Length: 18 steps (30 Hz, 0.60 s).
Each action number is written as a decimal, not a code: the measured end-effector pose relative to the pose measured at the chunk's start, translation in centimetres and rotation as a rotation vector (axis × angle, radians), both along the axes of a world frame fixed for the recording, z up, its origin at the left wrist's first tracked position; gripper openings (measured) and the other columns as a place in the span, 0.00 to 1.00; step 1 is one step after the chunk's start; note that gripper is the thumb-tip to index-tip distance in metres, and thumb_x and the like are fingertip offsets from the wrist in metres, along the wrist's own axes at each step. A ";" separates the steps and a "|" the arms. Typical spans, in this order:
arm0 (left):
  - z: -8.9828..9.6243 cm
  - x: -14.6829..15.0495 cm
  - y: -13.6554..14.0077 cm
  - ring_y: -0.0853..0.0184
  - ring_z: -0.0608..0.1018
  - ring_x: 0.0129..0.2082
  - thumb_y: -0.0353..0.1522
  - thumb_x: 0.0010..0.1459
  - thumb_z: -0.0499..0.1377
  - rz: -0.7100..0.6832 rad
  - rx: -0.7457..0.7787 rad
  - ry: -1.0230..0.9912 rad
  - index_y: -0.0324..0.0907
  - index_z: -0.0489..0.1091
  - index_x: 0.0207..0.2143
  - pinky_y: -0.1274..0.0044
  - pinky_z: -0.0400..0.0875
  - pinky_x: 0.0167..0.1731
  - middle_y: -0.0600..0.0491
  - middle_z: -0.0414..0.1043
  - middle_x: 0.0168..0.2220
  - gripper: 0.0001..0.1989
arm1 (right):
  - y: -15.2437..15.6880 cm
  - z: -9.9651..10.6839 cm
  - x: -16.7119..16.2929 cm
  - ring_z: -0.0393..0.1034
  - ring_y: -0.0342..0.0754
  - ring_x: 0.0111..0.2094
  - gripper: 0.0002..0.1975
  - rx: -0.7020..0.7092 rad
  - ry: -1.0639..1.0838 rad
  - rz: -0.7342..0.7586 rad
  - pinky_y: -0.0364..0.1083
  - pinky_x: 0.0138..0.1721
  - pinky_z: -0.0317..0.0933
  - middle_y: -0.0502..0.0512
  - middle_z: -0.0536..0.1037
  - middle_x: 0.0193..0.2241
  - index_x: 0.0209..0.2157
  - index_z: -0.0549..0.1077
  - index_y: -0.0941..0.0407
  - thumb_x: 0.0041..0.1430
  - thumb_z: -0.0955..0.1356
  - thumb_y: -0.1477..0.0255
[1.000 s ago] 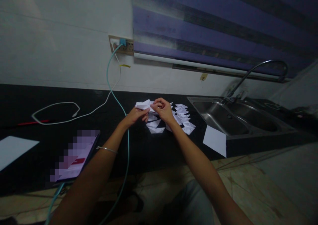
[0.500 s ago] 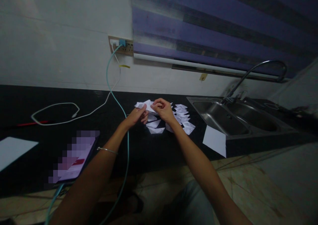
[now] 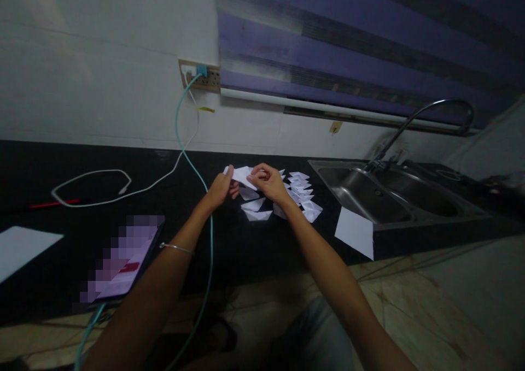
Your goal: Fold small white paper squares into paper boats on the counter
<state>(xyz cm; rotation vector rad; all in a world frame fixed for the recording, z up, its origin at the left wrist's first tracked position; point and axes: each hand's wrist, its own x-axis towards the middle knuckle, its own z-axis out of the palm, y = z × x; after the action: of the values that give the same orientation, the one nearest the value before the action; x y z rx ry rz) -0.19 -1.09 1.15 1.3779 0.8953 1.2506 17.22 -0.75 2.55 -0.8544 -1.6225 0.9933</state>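
Note:
Between my two hands is a folded white paper (image 3: 243,176), held just above the dark counter. My left hand (image 3: 221,189) is closed on its left end, thumb on top. The fingers of my right hand (image 3: 267,181) pinch its right end. Several folded paper boats (image 3: 258,216) lie on the counter below and beside my hands. To the right of my right hand, more paper boats (image 3: 300,185) stand in a close row, partly hidden by my wrist.
A flat white sheet (image 3: 356,232) overhangs the counter edge by the steel sink (image 3: 365,196). At left lie a tablet (image 3: 135,267), another white sheet (image 3: 24,245), a red pen (image 3: 55,202) and a white cable (image 3: 94,203). A teal cable (image 3: 211,251) crosses the counter beside my left forearm.
My left hand has shifted slightly left along the paper, its thumb now more upright. My right hand keeps its pinch, nearly in place.

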 end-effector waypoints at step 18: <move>0.7 -0.5 0.0 0.73 0.68 0.15 0.42 0.58 0.61 0.281 0.242 0.078 0.40 0.67 0.25 0.82 0.62 0.16 0.57 0.67 0.16 0.16 | 0.1 -2.5 -2.4 0.74 0.47 0.29 0.16 0.061 0.007 -0.205 0.45 0.32 0.67 0.49 0.78 0.26 0.37 0.70 0.54 0.46 0.74 0.65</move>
<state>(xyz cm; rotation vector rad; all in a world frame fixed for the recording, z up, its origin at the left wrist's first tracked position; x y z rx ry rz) -0.73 -1.05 1.82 1.5365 1.0452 1.5686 14.82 -0.64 0.06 -0.9537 -1.5176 0.7984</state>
